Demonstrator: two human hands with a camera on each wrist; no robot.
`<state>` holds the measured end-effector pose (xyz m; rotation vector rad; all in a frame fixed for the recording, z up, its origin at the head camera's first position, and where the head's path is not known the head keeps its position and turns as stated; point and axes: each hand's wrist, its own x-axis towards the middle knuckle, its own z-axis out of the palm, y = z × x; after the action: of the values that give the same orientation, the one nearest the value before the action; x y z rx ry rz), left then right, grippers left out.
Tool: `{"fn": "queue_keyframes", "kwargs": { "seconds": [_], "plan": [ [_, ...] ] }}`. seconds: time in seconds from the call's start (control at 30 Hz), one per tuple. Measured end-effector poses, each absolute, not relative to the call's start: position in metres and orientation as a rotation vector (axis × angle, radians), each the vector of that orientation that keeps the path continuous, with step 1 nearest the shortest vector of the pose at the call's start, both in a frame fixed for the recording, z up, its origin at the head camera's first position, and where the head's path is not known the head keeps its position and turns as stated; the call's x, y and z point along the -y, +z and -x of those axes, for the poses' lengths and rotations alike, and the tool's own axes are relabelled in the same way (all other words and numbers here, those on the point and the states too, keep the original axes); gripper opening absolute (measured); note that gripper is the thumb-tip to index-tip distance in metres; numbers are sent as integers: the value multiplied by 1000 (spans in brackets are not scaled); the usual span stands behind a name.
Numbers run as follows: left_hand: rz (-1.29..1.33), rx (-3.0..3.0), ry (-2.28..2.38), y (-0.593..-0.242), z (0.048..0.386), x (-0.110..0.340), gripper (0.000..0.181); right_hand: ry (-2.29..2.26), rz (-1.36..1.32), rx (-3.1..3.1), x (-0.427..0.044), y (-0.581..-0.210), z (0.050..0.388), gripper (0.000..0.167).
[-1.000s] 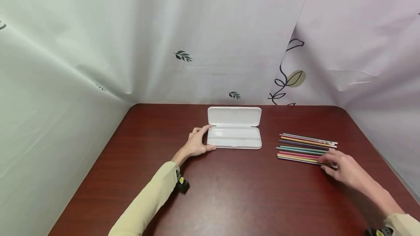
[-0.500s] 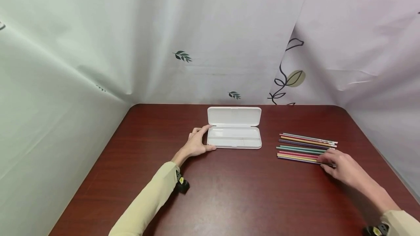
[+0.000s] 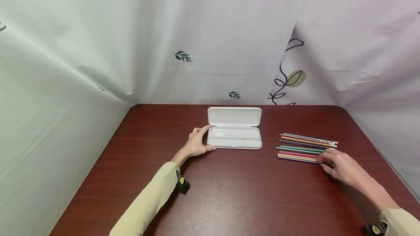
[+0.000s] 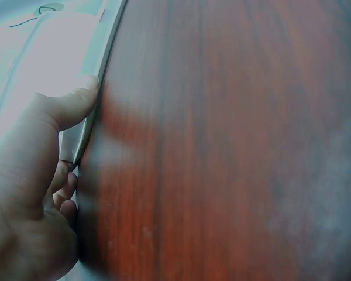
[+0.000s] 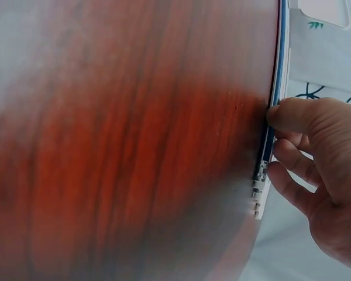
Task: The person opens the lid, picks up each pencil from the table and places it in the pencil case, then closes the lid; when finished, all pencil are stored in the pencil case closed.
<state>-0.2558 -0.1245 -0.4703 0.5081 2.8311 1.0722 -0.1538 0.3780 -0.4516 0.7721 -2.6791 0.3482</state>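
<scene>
An open white pencil case [image 3: 234, 137] lies on the table, its lid [image 3: 234, 116] raised at the back. My left hand [image 3: 195, 145] holds its left end, thumb at the front edge and fingers toward the back corner. In the left wrist view the thumb [image 4: 76, 105] rests on the case's rim. To the right lie several pencils [image 3: 300, 149] in red, yellow, green and dark blue, roughly side by side. My right hand [image 3: 341, 165] pinches the nearest, a dark blue pencil [image 5: 268, 143], close to its eraser end; it hides the right ends of the nearer pencils.
The dark red wooden table [image 3: 236, 192] extends toward me. Pale patterned cloth [image 3: 213, 46] hangs behind it and along both sides. A second group of pencils [image 3: 308, 140] lies just behind the nearer ones.
The end of the near pencil, which stuck out past my right hand a second ago, has drawn in under the fingers. My left hand and the pencil case stay put.
</scene>
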Motion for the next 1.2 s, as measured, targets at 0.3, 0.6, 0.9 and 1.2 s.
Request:
{"fn": "queue_keyframes", "kwargs": {
  "seconds": [0.3, 0.6, 0.9, 1.2],
  "plan": [
    [-518, -2831, 1075, -469, 256, 125, 88, 405, -817, 2767, -379, -447, 156, 34],
    [-518, -2833, 1074, -468, 254, 125, 88, 465, -884, 2780, -379, -446, 158, 35],
    [-528, -2843, 1074, -467, 254, 125, 87, 516, -903, 2683, -355, -435, 171, 35],
    [-531, -2831, 1061, -467, 254, 125, 87, 553, -969, 2604, -300, -428, 210, 27]
  ]
}}
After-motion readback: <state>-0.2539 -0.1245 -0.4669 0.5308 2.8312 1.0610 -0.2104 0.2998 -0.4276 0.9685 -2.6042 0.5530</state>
